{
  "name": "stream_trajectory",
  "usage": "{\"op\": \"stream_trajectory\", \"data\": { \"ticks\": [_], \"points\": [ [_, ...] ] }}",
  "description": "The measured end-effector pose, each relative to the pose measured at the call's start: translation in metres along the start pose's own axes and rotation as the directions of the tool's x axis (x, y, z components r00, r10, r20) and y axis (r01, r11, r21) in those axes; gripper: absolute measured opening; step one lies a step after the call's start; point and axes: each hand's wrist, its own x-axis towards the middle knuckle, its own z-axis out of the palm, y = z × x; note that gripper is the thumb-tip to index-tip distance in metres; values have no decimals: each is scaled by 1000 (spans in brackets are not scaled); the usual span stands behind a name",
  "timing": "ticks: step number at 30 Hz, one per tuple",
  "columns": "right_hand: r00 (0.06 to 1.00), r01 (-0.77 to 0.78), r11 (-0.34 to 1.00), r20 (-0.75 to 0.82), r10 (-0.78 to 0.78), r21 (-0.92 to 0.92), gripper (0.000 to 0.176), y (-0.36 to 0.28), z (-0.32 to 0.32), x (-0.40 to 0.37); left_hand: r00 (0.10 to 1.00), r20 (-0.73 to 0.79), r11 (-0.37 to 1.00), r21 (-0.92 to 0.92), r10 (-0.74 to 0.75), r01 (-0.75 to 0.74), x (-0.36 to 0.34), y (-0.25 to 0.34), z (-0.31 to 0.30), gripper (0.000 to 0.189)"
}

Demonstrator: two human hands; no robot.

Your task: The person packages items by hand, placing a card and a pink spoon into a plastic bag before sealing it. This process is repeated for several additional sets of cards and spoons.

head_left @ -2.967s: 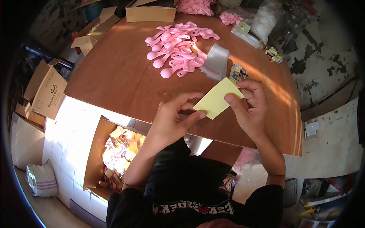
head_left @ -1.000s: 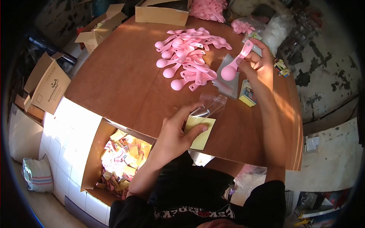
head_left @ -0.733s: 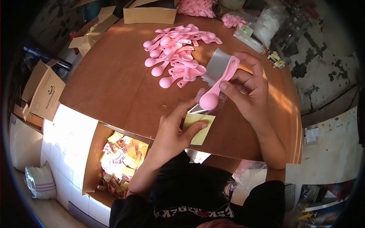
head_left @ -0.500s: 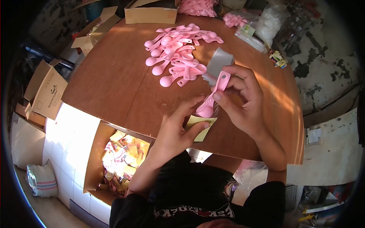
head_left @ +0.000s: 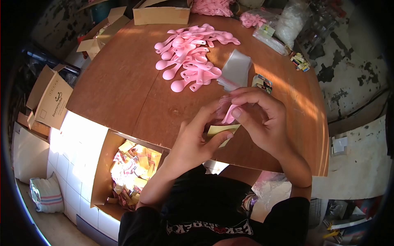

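Over the table's near edge, my left hand [head_left: 191, 139] pinches a small yellow card [head_left: 221, 130] with a clear plastic bag [head_left: 223, 101] around or beside it. A pink measuring spoon [head_left: 229, 116] sits upright at the bag, its bowl end low and partly hidden. My right hand [head_left: 264, 121] has thumb and fingers closed at the spoon's handle and the bag's upper edge. Just beyond my hands lie a stack of clear plastic bags [head_left: 237, 67] and a pile of small printed cards [head_left: 262, 83]. Left of these rests a heap of pink spoons [head_left: 191, 51].
Below the table's left side stands an open carton [head_left: 99, 176] full of yellow-backed packets. A cardboard box [head_left: 162, 16] and bagged pink spoons [head_left: 213, 7] occupy the far edge. Plastic packs [head_left: 271, 42] and small boxes [head_left: 300, 62] lie at the far right of the brown table [head_left: 123, 90].
The pink spoon has gone lower, down into the bag, and my right hand has dropped with it. The printed cards behind my right hand now show.
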Motion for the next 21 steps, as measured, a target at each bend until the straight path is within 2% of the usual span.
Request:
{"op": "stream_trajectory", "data": {
  "ticks": [2,4,5,6,7,8,9,11,12,16,18,19,21],
  "points": [
    [978,-165,984,137,155,61,11,-11,-4,-2,1000,8,1000,12,15,-15,0,3,1,68],
    [988,-103,994,111,105,-18,10,-21,-16,2,999,16,994,-100,40,-38,-1,5,1,78],
    [994,-46,994,92,55,-95,9,-26,-21,3,999,14,994,-101,40,-38,-1,3,-1,78],
    [994,-47,994,96,56,-93,9,-33,-24,6,993,-6,993,-10,117,-117,-1,0,-6,86],
    [995,20,998,-95,-25,-54,12,-39,-28,7,981,-17,978,82,192,-190,-1,-3,-9,95],
    [953,94,995,-287,-98,-29,15,-42,-29,8,978,-52,979,52,200,-197,-1,-5,-11,93],
    [952,94,995,-288,-99,-30,15,-39,-29,12,978,-50,979,52,201,-198,-1,-5,-13,93],
    [969,169,926,-117,-219,-338,13,-28,-28,22,980,-106,981,110,171,-159,-1,-4,-13,88],
    [986,162,899,33,-163,-406,14,-26,-20,24,976,-121,981,89,180,-170,1,-2,-12,80],
    [981,195,917,82,-178,-348,12,-25,-9,13,984,-100,979,157,146,-129,1,3,-14,71],
    [995,79,971,84,-61,-226,13,-32,-5,8,976,-161,987,83,148,-136,3,11,-12,48],
    [995,79,972,82,-62,-221,13,-35,-2,6,976,-160,987,88,146,-134,0,10,-12,48],
    [991,-34,990,126,51,-134,13,-41,2,5,996,-56,963,-262,-73,56,-5,8,-12,33]
  ]
}}
